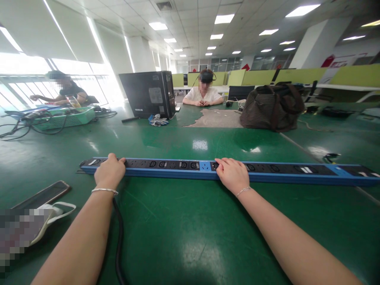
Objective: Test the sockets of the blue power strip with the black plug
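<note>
A left hand [110, 172] and right hand [234, 174], set apart, grip a long blue power strip [172, 172] lying across the green counter [178, 221], seemingly steadying it; any shift would call for both moving together.

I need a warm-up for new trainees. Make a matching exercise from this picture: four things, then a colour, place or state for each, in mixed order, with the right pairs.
Things
1. Long power strip
2. Plastic basket
3. Bag
4. Gloves

Descriptions
A. Brown, on the right, beyond the right hand
B. Lying at the foot of the black computer case
C. Blue and black, with the left hand and the right hand on it
D. Light green, on the left

Right pairs: 1-C, 2-D, 3-A, 4-B
</note>
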Demonstrator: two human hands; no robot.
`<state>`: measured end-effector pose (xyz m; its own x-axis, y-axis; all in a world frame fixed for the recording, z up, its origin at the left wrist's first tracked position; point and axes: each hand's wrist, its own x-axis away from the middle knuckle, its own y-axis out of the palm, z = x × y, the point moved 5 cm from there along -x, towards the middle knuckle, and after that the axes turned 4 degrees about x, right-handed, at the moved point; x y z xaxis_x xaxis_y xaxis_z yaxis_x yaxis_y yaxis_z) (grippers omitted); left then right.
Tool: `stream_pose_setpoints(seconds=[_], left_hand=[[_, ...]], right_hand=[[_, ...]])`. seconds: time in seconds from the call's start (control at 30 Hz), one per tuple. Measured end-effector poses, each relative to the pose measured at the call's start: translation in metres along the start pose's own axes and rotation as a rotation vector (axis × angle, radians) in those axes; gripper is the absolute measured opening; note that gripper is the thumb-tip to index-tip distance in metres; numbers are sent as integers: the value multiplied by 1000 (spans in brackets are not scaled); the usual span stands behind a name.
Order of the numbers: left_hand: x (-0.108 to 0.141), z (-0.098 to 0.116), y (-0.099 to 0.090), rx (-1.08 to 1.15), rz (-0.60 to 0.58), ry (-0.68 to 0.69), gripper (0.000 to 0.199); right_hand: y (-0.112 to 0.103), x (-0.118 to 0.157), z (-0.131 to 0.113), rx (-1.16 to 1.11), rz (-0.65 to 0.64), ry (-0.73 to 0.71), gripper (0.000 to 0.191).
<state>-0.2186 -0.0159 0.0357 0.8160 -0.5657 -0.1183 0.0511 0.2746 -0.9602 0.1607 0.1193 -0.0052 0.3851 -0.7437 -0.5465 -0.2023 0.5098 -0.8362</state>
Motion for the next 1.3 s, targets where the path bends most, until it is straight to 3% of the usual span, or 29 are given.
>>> stream_pose_setpoints(seconds=[0.07,0.13,0.17,0.23,0.3,0.5,0.6,0.7,0.97,1.1,1.3], left_hand=[[-2,-1,-17,43,104,-46,49],[-3,-5,-40,114,355,-96,51],[-6,-5,-42,137,346,-85,50],[-13,-1,-35,145,146,-24,47],[-16,2,-30,153,50,18,45],[-14,7,-42,190,124,50,42],[-12,14,-39,172,49,80,40],[0,36,-25,204,-131,176,37],[65,105,9,396,-319,408,28],[79,114,19,421,-318,460,28],[75,111,29,385,-286,434,28]], right_hand=[[0,0,0,3,-3,1,36],[-1,0,0,5,-2,-3,36],[-1,0,0,6,-1,-6,36],[-2,0,0,7,1,-9,36],[-2,0,0,8,7,-9,36],[-1,0,1,9,26,-19,36],[-1,0,1,8,38,-20,36],[-1,0,1,0,44,-18,37],[-3,1,0,-3,26,-11,36],[-2,1,0,-8,24,-12,37],[-3,1,1,-17,41,-7,37]])
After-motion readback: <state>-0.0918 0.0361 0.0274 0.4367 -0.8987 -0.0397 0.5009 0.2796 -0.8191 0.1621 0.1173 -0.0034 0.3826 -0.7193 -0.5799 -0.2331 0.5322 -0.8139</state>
